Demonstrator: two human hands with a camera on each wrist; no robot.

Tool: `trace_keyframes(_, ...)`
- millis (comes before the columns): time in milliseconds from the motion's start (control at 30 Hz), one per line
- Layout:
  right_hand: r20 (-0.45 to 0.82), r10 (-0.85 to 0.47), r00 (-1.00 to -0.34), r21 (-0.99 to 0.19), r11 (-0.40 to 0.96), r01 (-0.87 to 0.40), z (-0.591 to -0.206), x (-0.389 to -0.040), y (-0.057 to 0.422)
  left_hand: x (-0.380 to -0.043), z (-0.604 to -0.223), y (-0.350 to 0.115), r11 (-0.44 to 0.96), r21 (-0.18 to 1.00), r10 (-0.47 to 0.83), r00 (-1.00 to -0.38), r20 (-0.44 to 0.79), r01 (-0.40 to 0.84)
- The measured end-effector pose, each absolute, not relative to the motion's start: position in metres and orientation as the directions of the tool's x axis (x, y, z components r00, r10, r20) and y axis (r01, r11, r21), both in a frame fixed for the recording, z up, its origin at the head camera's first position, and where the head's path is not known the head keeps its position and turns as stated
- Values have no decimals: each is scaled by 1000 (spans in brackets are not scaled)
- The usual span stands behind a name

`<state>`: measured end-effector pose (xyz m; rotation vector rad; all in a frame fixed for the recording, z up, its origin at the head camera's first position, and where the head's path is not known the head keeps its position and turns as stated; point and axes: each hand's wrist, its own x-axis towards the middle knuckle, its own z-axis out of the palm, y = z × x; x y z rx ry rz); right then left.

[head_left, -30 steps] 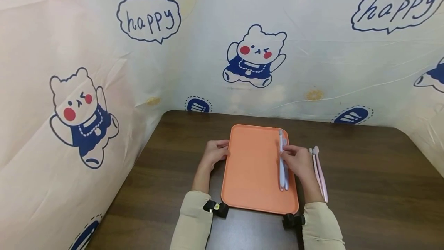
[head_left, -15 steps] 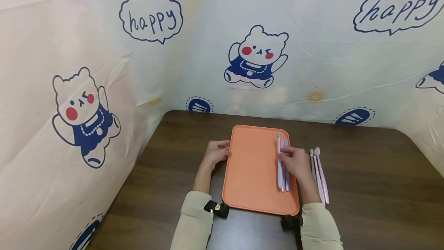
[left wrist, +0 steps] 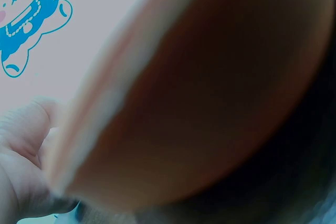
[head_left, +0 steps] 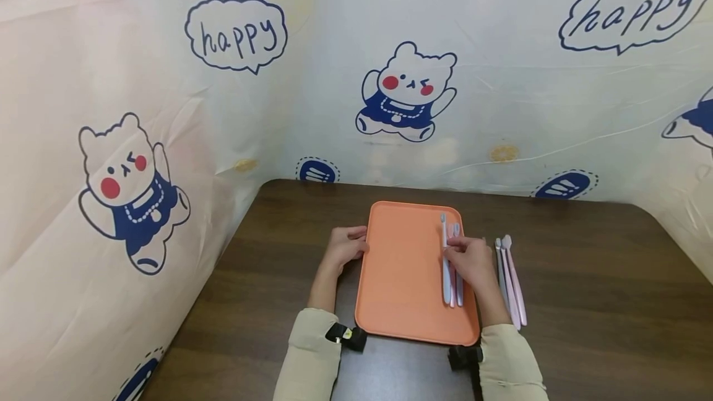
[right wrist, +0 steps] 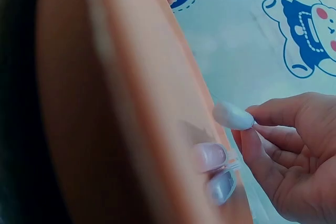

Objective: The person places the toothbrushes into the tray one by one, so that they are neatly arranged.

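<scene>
An orange tray (head_left: 401, 271) lies on the table, its left rim held by my left hand (head_left: 342, 250). In the left wrist view that hand (left wrist: 26, 161) shows beside the blurred tray edge. With thumb and fingers, my right hand (head_left: 473, 262) pinches a pale blue toothbrush (head_left: 447, 286) over the tray's right part. A pink toothbrush (head_left: 452, 297) and a bluish-purple toothbrush (head_left: 459, 293) lie side by side just right of it. From the right wrist view, the handle end of the held toothbrush (right wrist: 233, 116) stands apart from the other two.
Right of the tray, close by my right forearm, several more toothbrushes (head_left: 514, 283), grey and pink, lie on the dark wooden table (head_left: 601, 277). A printed curtain (head_left: 501, 98) hangs behind the table and along its left side.
My right hand has moved the pale blue toothbrush slightly left, so the pink one shows between it and the bluish-purple one. The left hand stays at the tray's rim.
</scene>
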<state>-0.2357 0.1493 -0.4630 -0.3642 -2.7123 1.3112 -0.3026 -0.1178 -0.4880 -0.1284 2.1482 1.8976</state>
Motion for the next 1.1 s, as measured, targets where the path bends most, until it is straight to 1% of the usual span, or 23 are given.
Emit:
trace_keyframes(300,-32,270,-962,-785,590,192,-462,-235,149,-303,-489,-116,146,958,103,-959,-263,-247)
trace_keyframes(733,17,245,-969,-792,595,136,-463,-235,158,-302,-489,-116,148,955,90,-958,-271,-256)
trace_keyframes(867,38,248,-968,-814,569,115,-464,-235,164,-302,-489,-115,158,954,82,-959,-272,-257)
trace_keyframes(1100,24,261,-965,-874,475,107,-460,-233,174,-302,-488,-115,152,956,87,-961,-264,-249)
